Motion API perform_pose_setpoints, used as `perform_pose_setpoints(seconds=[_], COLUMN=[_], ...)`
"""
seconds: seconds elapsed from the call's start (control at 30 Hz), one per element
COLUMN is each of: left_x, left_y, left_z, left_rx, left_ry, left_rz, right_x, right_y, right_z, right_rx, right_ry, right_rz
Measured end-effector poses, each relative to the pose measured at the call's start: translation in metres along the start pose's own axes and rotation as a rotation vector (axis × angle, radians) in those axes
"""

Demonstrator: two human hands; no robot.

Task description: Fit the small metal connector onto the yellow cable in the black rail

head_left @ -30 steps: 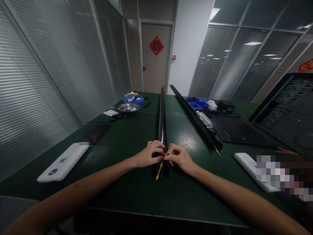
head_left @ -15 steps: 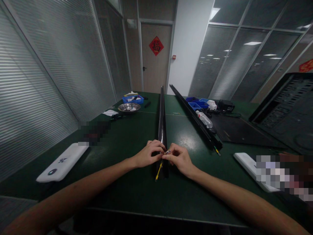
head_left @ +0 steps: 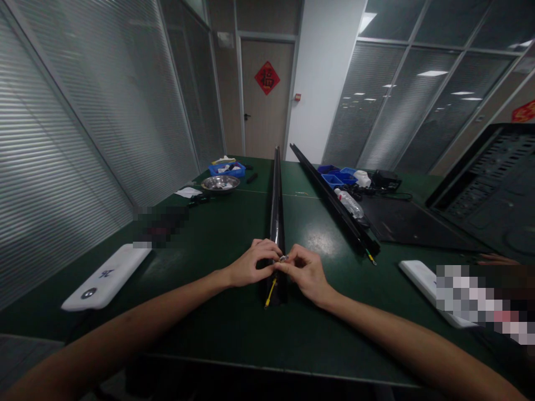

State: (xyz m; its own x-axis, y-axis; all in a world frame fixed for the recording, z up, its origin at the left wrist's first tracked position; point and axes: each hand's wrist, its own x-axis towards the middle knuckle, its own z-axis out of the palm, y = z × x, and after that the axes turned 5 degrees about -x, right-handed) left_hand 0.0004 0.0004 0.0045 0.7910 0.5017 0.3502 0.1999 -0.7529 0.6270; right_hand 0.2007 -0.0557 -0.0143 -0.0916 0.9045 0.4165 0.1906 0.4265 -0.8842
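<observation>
A long black rail (head_left: 276, 200) runs away from me down the middle of the table. My left hand (head_left: 253, 264) curls over its near part, with the thumb and fingertips close together on it. My right hand (head_left: 306, 273) is closed in a pinch, its fingertips meeting those of the left above the rail. Between them shows a small shiny piece (head_left: 284, 258), partly covered by the fingers and too small to name. Below the hands a yellow wire (head_left: 271, 291) with a ring terminal hangs out over the rail's near end.
A second black rail (head_left: 330, 192) lies slanted on the right, a green-yellow wire (head_left: 371, 257) at its tip. Beside it are a plastic bottle (head_left: 350, 203) and blue bins (head_left: 332, 180). A metal bowl (head_left: 220, 184) stands far left. White devices (head_left: 106, 277) flank me; another person's hand (head_left: 497, 260) shows right.
My right fingertips have shifted slightly left, and the shiny piece between the hands has turned a little. The left hand and the rail have stayed nearly in place.
</observation>
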Motion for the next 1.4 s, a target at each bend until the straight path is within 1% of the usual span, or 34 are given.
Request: perform_pose_setpoints(seconds=[0.2, 0.33, 0.47, 0.53, 0.6, 0.67, 0.8, 0.93, 1.23, 1.3, 1.4], left_x=[-0.002, -0.003, -0.002, -0.001, 0.001, 0.001, 0.0, 0.0, 0.0, 0.0, 0.0], left_y=[-0.003, -0.003, -0.004, -0.004, -0.004, -0.004, -0.004, -0.004, -0.005, -0.004, -0.005], left_z=[0.0, 0.001, 0.001, 0.001, 0.0, 0.0, 0.001, 0.002, 0.003, 0.003, 0.003], left_rx=[0.028, 0.031, 0.022, 0.022, 0.02, 0.017, 0.011, 0.01, -0.001, 0.0, -0.001], left_ry=[-0.037, -0.032, -0.021, -0.018, -0.017, -0.019, -0.006, -0.005, -0.015, -0.015, -0.028], left_rz=[-0.014, -0.007, -0.002, -0.002, -0.005, -0.008, -0.008, -0.003, -0.008, -0.005, 0.004], right_x=[0.002, 0.001, 0.003, 0.005, 0.007, 0.008, 0.007, 0.006, 0.005, 0.005, 0.005], right_y=[-0.006, -0.009, -0.003, 0.002, 0.006, 0.009, 0.01, 0.01, 0.013, 0.012, 0.008], right_z=[0.001, 0.002, 0.002, 0.002, 0.001, 0.001, 0.001, 0.001, 0.0, -0.001, -0.003], right_rx=[-0.016, -0.022, -0.038, -0.026, -0.004, -0.013, -0.026, 0.0, 0.029, 0.04, 0.039], right_ry=[0.018, 0.032, 0.037, 0.082, 0.088, 0.092, 0.1, 0.104, 0.074, 0.047, -0.03], right_rz=[-0.007, -0.017, -0.015, 0.005, 0.037, 0.026, -0.003, 0.013, 0.022, 0.027, 0.019])
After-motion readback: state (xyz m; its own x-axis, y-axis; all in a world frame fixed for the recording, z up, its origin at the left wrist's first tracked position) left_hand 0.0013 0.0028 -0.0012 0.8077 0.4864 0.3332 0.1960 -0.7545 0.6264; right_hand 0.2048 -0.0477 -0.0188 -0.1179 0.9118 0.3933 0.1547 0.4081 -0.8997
